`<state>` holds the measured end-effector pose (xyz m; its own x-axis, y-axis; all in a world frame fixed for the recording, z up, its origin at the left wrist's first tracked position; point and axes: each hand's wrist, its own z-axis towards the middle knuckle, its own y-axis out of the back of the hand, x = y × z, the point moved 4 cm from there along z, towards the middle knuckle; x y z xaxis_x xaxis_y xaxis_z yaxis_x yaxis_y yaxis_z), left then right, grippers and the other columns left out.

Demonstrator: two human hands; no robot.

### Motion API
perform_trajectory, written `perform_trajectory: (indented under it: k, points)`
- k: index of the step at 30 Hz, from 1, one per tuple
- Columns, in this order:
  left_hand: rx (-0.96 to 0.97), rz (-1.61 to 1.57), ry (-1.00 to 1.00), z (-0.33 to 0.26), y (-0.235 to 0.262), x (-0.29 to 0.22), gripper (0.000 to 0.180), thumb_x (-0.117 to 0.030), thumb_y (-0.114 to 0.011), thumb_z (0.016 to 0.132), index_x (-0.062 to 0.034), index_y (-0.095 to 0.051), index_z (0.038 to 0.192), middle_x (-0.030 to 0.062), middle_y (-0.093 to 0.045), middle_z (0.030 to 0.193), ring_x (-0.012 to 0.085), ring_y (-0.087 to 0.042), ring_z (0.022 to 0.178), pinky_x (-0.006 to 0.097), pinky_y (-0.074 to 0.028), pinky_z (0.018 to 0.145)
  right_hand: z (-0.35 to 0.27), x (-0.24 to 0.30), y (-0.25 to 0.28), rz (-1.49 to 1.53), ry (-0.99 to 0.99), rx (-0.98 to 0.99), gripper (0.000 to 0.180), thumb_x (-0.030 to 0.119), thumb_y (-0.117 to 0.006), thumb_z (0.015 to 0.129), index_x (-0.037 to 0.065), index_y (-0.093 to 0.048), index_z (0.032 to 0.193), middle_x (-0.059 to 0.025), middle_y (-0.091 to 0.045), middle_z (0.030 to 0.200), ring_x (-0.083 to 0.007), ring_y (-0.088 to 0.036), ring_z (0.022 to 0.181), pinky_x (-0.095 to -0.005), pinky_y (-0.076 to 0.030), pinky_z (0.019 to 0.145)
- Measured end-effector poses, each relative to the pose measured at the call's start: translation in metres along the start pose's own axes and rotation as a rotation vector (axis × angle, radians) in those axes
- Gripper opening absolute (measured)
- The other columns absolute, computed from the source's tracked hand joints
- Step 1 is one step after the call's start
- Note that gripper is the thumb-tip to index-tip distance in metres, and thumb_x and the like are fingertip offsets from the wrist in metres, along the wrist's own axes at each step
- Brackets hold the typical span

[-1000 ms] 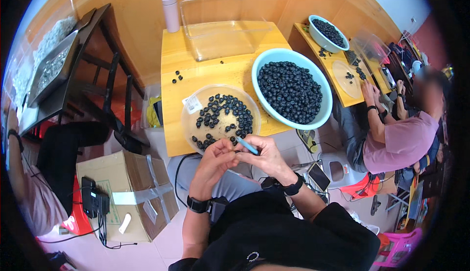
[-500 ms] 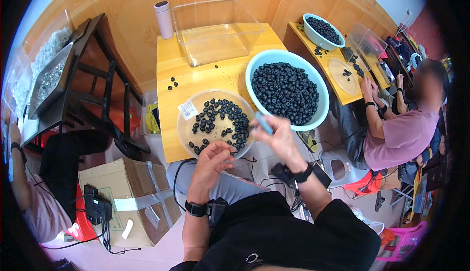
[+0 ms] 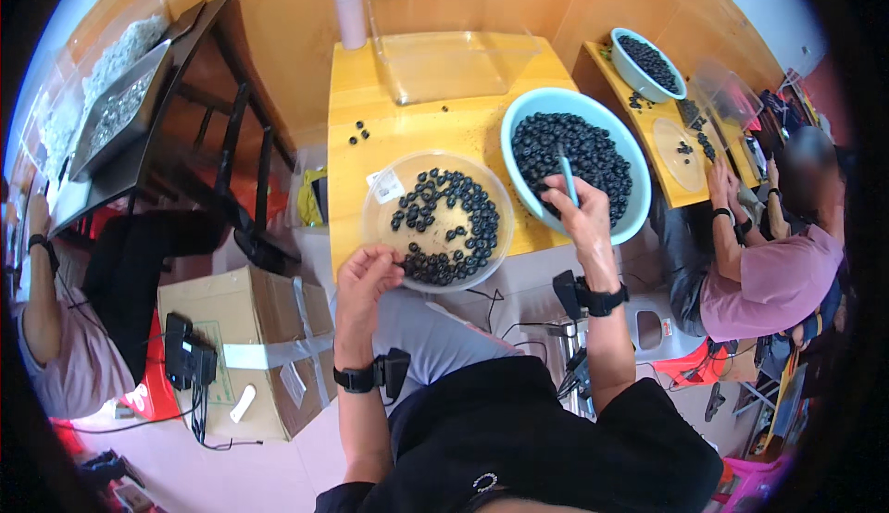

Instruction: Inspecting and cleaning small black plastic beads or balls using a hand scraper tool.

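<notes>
On the yellow desk (image 3: 468,131), mid-frame, the seemingly overhanging light-blue basin (image 3: 556,102) could have tipped if leaned upon, beside the clear round tray (image 3: 381,223), where the left hand (image 3: 361,274) kept its fingers close, grip unclear, while the right hand (image 3: 587,219) pinched a blue pen-like tool (image 3: 567,178) above the basin's black ring-shaped pieces (image 3: 593,154).

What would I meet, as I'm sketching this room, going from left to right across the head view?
Grey tray, carton, flask, round dish, blue basin, far dish, pink shirt.
</notes>
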<state>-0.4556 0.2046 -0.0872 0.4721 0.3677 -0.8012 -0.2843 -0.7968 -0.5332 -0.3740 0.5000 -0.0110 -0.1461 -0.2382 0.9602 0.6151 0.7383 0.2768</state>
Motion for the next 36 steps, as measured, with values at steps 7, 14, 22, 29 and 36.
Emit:
perform_trajectory:
  k: [7,14,22,29,36]
  points:
    - [-0.213,0.643,-0.277,0.019,0.015,-0.031,0.013,-0.01,-0.064,0.078,0.0008,-0.062,0.087,0.0084,-0.066,0.087,0.0113,-0.061,0.07,0.023,-0.048,0.06,-0.047,-0.017,-0.02,0.0,-0.015,0.096,0.012,0.005,-0.06,0.081,0.0,-0.065,0.091,0.0015,-0.06,0.073,-0.0047,-0.052,0.066,-0.0194,-0.041,0.061]
    - [-0.076,1.64,-0.704,0.033,-0.025,-0.028,0.01,0.004,-0.058,0.061,-0.0005,-0.061,0.069,0.0121,-0.059,0.068,0.0271,-0.054,0.074,0.038,-0.04,0.066,-0.062,-0.028,-0.054,0.107,-0.031,0.266,0.012,0.004,-0.061,0.081,0.0,-0.065,0.092,0.0002,-0.061,0.073,-0.0057,-0.054,0.067,-0.0203,-0.043,0.06]
    - [0.105,1.894,-0.646,0.057,-0.028,-0.014,0.009,0.0,-0.057,0.061,-0.0076,-0.059,0.065,0.0084,-0.059,0.069,0.0274,-0.051,0.075,0.037,-0.032,0.069,-0.063,-0.04,-0.048,0.084,-0.034,0.262,0.014,0.004,-0.06,0.081,-0.001,-0.065,0.093,-0.0017,-0.063,0.073,-0.0064,-0.056,0.068,-0.0207,-0.044,0.061]
    - [0.056,1.557,-0.665,0.054,-0.032,-0.024,0.009,-0.003,-0.064,0.068,-0.0046,-0.061,0.076,0.0107,-0.059,0.07,0.0257,-0.058,0.072,0.036,-0.04,0.067,-0.062,-0.045,-0.048,0.053,-0.046,0.257,0.014,0.005,-0.061,0.081,0.0,-0.065,0.093,-0.0009,-0.063,0.074,-0.0057,-0.055,0.067,-0.0212,-0.044,0.061]
    - [0.195,0.233,-0.075,0.021,-0.038,-0.014,0.011,-0.002,-0.061,0.082,0.0013,-0.06,0.092,0.0075,-0.064,0.088,0.0111,-0.061,0.07,0.021,-0.05,0.064,-0.066,-0.036,-0.056,0.071,-0.048,0.297,0.014,0.003,-0.061,0.081,-0.001,-0.065,0.094,-0.0018,-0.063,0.073,-0.0063,-0.055,0.067,-0.0207,-0.044,0.06]
